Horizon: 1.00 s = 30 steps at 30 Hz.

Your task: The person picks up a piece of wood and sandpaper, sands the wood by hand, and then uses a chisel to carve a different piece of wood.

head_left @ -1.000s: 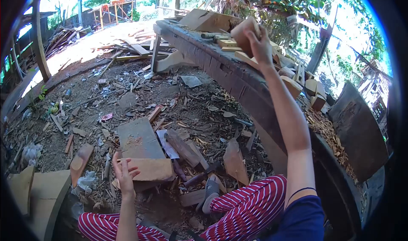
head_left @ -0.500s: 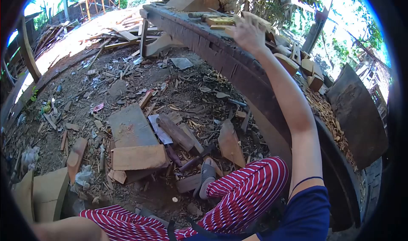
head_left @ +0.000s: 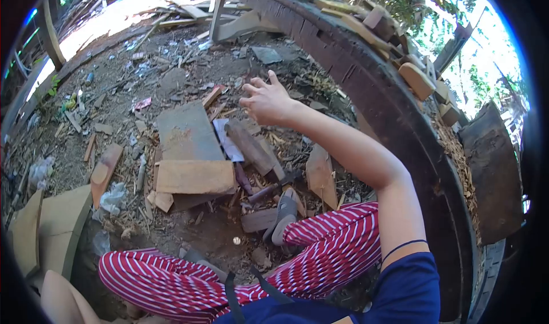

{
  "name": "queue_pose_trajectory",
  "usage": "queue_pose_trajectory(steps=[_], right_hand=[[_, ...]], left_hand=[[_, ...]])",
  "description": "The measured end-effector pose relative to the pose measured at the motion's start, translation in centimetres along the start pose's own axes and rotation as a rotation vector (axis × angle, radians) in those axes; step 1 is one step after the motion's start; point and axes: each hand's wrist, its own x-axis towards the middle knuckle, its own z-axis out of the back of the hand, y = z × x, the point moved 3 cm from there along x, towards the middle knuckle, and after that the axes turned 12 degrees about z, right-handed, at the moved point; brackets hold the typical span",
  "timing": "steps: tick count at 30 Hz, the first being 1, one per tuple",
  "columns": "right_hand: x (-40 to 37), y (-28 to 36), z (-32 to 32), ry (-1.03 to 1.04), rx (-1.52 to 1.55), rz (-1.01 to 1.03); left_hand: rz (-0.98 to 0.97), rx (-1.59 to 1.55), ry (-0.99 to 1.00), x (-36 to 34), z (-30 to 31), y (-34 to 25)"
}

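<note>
My right hand (head_left: pixel 266 101) hangs in the air over the littered ground, its fingers apart and nothing in them. Below and left of it lie a grey flat board (head_left: pixel 189 130), a light wooden block (head_left: pixel 195 177) resting on that board's near end, and a weathered wood chunk (head_left: pixel 249 146). A hammer-like tool with a dark head (head_left: pixel 293 177) lies near my right foot. Only part of my left arm (head_left: pixel 63 301) shows at the lower left; the left hand itself is out of sight.
A long dark wooden bench (head_left: pixel 366 84) curves along the right, with wood pieces (head_left: pixel 416 81) and shavings (head_left: pixel 457 175) on top. Curved boards (head_left: pixel 60 232) stand at the left. Plastic scraps (head_left: pixel 114 198) and wood bits cover the dirt. My striped-trousered legs (head_left: pixel 331 244) are spread in front.
My right hand has moved from the wood pieces on the bench top down and left, over the ground. The view has tilted down, and my left arm has drawn lower and left.
</note>
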Motion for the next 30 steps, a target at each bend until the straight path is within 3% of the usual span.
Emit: queue_pose_trajectory(steps=[11,21,26,30], right_hand=[[2.2,3.1,-5.5,0.05,0.079,0.066],[-0.4,2.9,-9.1,0.044,0.126,0.067],[0.4,4.4,-10.2,0.115,0.286,0.071],[2.4,7.4,-10.9,0.007,0.42,0.13]], left_hand=[[0.056,0.154,0.013,0.7,1.4,0.2],[0.075,0.157,0.051,1.3,0.8,2.2],[0.076,0.151,0.07,1.3,0.3,3.1],[0.067,0.159,0.087,1.6,0.1,3.6]])
